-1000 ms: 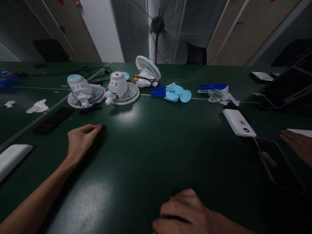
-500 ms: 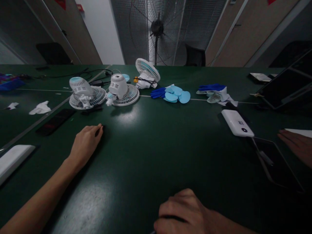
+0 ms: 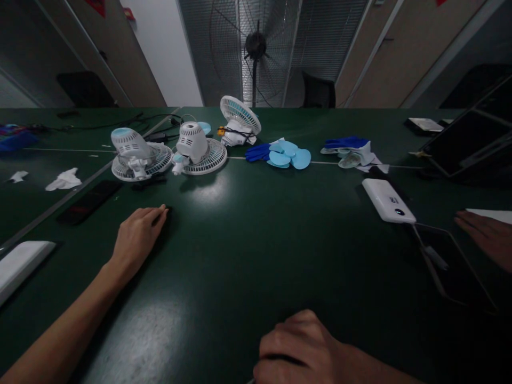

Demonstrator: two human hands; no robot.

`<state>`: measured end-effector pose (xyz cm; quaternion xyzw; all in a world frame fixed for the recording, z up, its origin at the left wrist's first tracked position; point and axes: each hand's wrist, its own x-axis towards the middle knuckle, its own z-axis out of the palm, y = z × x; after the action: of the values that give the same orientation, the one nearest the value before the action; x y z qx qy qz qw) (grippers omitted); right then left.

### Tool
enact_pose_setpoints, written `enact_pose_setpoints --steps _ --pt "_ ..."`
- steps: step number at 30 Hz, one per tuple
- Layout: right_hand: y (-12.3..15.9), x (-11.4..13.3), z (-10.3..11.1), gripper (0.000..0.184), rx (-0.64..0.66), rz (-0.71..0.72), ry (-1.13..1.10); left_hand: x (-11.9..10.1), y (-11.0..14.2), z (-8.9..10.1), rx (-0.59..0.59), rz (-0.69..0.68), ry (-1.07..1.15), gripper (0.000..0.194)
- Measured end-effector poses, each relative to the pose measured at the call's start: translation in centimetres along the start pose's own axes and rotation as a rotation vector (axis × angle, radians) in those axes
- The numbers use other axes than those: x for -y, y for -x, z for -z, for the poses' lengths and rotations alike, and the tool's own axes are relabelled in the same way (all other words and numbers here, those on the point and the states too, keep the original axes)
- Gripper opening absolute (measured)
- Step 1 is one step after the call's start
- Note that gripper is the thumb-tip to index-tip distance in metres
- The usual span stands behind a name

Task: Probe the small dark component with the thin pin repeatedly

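My left hand (image 3: 137,237) lies flat on the dark green table (image 3: 248,240), fingers stretched out together, holding nothing. My right hand (image 3: 298,349) rests near the table's front edge with its fingers curled under; what is in them, if anything, is hidden. Beyond my left hand lie three small white desk fans: one on its face at the left (image 3: 136,153), one in the middle (image 3: 198,148), one tilted farther back (image 3: 239,120). A light blue fan blade (image 3: 288,155) lies beside a blue glove (image 3: 256,152).
Another person's hand (image 3: 486,237) rests at the right edge next to a dark tablet (image 3: 454,266). A white power bank (image 3: 387,200), a black phone (image 3: 88,201), crumpled tissue (image 3: 63,180), more gloves (image 3: 352,148) and cables lie about. A big floor fan (image 3: 256,48) stands behind the table.
My left hand has flattened slightly and shifted a little right. The view has tipped slightly. My right hand stays put.
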<state>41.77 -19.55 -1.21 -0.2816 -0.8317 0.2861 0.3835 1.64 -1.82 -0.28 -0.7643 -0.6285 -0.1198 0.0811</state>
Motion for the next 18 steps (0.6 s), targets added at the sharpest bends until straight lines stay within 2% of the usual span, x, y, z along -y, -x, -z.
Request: enact_pose_setpoints --steps 2,3,8,12,15,16,18 --pt "-0.4 0.1 0.6 0.022 0.075 0.008 0.031 0.1 -0.1 -0.2 -0.016 0.009 0.07 0.05" --pt "-0.6 0.2 0.7 0.023 0.069 0.017 0.035 0.1 -0.2 -0.3 -0.029 0.022 0.108 0.048" --pt "-1.7 1.0 1.1 0.019 -0.049 0.0 0.028 0.6 -0.5 -0.7 -0.099 0.171 0.337 0.043" --pt "-2.2 1.1 0.9 0.022 0.032 0.063 0.134 0.3 -0.6 -0.2 -0.036 0.286 0.563 0.043" --pt "-2.5 0.7 0.6 0.018 0.012 0.094 0.184 -2.2 -0.2 0.2 0.1 0.236 0.732 0.038" --pt "-2.6 0.5 0.6 0.014 -0.002 0.094 0.189 -3.7 0.1 0.3 0.159 0.18 0.781 0.035" --pt "-2.9 0.0 1.0 0.012 -0.05 0.001 0.197 -7.3 1.0 0.4 0.284 0.016 0.859 0.027"
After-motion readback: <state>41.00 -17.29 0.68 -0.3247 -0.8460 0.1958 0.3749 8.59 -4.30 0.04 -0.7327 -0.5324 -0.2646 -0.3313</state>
